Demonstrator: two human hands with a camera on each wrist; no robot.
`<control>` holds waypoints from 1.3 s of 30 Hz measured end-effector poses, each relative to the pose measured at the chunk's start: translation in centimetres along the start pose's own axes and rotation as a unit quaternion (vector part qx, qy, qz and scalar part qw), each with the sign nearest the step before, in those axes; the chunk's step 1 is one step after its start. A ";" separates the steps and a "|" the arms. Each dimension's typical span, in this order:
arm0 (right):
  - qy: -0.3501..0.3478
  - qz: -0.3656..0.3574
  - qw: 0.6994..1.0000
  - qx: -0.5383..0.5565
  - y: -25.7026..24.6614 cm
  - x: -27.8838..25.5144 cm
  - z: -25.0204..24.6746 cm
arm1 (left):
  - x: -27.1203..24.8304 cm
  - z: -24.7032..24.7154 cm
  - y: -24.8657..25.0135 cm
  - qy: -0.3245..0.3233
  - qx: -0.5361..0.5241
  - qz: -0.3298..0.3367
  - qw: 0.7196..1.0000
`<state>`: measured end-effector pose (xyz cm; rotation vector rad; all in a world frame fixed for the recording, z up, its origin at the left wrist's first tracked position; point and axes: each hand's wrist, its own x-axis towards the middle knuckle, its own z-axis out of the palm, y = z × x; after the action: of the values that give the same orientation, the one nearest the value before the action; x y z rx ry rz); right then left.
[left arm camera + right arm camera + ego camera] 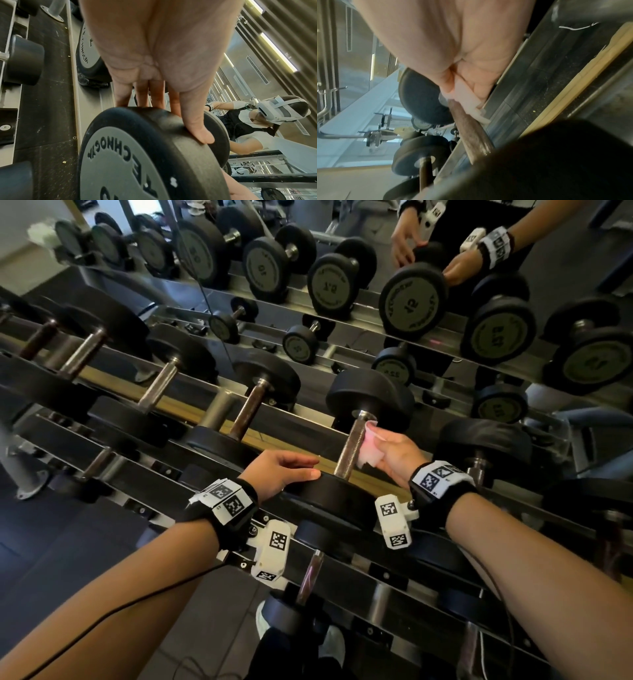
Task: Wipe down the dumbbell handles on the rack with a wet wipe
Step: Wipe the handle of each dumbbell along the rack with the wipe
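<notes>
The right hand [397, 451] pinches a folded wet wipe [370, 445] between thumb and fingers [481, 88], which are curled together around it. The wipe is pressed against the right side of a knurled metal dumbbell handle [351, 448], near the handle's far end, just below the far weight head [370, 398].

The left hand [281, 474] rests on the near weight head [137, 155] of the same dumbbell. Its fingers [195, 125] are nearly straight and close together, laid over the black rubber rim; the thumb lies along the rim's edge. It grips nothing.

This dumbbell sits on the upper tier of the rack [171, 477], toward the rack's right end, its handle running from the front rail to the back rail. More dumbbells [257, 409] lie in a row to its left on the same tier, and another to its right. Behind the rack's back edge a mirror [342, 251] reflects the weights and both hands.
</notes>
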<state>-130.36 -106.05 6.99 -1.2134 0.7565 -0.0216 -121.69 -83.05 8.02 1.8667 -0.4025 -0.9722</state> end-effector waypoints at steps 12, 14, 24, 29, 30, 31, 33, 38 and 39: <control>-0.131 0.036 0.963 -0.233 2.4 -3.4 -0.9 | -0.2 0.0 0.2 -0.007 0.014 -0.008 1.000; -0.068 0.029 0.975 -0.208 1.4 -3.0 -1.4 | -0.3 0.0 0.1 -0.007 0.013 -0.006 1.000; 0.009 0.052 0.999 0.010 1.6 -0.3 -0.3 | -0.2 0.0 -0.3 -0.011 0.005 0.000 1.000; -0.051 0.057 0.997 0.002 3.0 -1.7 -0.8 | 0.0 -0.1 -0.7 -0.009 0.010 -0.001 1.000; -0.072 0.056 0.996 -0.006 3.1 -2.2 -1.2 | 0.1 -0.1 -0.7 -0.007 0.013 -0.002 1.000; -0.085 0.053 0.995 -0.013 2.9 -2.6 -1.6 | 0.1 -0.1 -0.8 -0.006 0.017 -0.003 1.000; -0.059 0.048 0.997 -0.016 2.2 -2.5 -2.3 | 0.1 -0.1 -0.8 -0.006 0.028 -0.002 1.000; 0.088 0.102 0.991 -0.024 1.3 0.9 -3.5 | 0.0 -0.2 -0.6 -0.003 0.055 0.000 0.998; 0.095 0.125 0.987 -0.023 1.6 1.4 -3.3 | 0.1 -0.2 -0.6 -0.003 0.057 0.000 0.998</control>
<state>-131.66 -108.79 4.46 -1.1639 1.0771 0.0878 -121.59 -82.69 7.51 1.9661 -0.4702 -0.9717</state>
